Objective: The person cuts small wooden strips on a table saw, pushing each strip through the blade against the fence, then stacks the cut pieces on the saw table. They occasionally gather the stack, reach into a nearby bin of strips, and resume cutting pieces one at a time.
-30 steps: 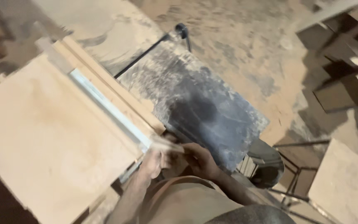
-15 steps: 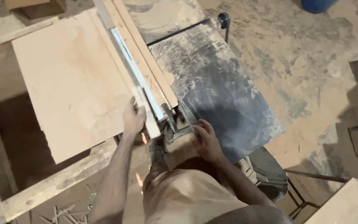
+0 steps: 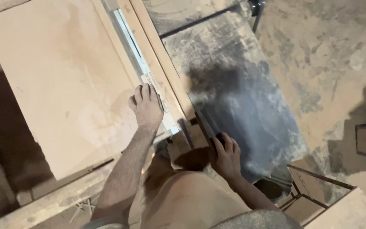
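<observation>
Left hand (image 3: 147, 106) lies flat and spread on my plywood sheet (image 3: 60, 80); right hand (image 3: 225, 154) grips the dusty saw table's (image 3: 242, 101) near edge above a sawdust-covered floor (image 3: 331, 55).

Bare arms, dusty work clothes

We've got both forearms bare, no sleeves, gloves, watch or rings that we can spot on the left hand (image 3: 147, 106) or right hand (image 3: 225, 157). Below them we're in tan-brown shorts or trousers, with a grey speckled bit of fabric at the bottom edge.
</observation>
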`<act>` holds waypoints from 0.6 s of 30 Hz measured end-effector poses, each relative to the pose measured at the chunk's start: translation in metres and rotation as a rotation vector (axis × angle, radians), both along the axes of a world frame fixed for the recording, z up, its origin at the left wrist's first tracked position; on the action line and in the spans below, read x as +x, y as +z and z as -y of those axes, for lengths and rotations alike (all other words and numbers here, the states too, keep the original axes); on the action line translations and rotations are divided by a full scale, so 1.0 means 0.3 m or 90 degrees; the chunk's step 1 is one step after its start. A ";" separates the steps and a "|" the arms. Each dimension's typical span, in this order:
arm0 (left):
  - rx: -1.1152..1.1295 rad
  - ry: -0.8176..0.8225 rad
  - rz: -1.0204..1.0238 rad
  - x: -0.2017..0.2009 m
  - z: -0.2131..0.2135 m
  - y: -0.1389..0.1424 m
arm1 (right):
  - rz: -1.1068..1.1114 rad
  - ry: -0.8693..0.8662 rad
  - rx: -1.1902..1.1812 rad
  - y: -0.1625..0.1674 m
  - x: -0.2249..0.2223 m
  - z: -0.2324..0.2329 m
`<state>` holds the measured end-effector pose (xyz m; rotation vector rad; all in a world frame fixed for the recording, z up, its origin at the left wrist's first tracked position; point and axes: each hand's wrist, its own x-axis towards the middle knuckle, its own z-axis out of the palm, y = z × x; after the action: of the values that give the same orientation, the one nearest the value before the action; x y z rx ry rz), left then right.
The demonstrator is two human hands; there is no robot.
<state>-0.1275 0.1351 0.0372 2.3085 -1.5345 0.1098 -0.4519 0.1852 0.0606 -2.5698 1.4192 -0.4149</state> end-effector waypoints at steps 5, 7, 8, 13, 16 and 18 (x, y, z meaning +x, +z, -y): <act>0.026 -0.011 0.004 0.197 0.184 -0.016 | -0.076 0.007 0.032 -0.003 0.024 0.027; 0.030 -0.015 0.011 0.289 0.273 -0.018 | -0.096 -0.010 0.038 -0.012 0.032 0.028; 0.020 -0.013 0.025 0.341 0.324 -0.020 | -0.101 -0.024 0.037 -0.018 0.036 0.030; 0.008 -0.017 0.018 0.614 0.569 -0.069 | -0.109 -0.050 0.037 -0.035 0.047 0.031; 0.017 -0.018 0.030 0.796 0.732 -0.068 | -0.116 -0.072 0.038 -0.029 0.062 0.027; -0.003 -0.016 0.053 0.925 0.870 -0.027 | -0.124 -0.093 0.023 -0.022 0.080 0.036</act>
<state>0.1501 -0.1259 0.0291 2.3062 -1.6018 0.2061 -0.4278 0.1744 0.0541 -2.5456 1.6695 -0.1610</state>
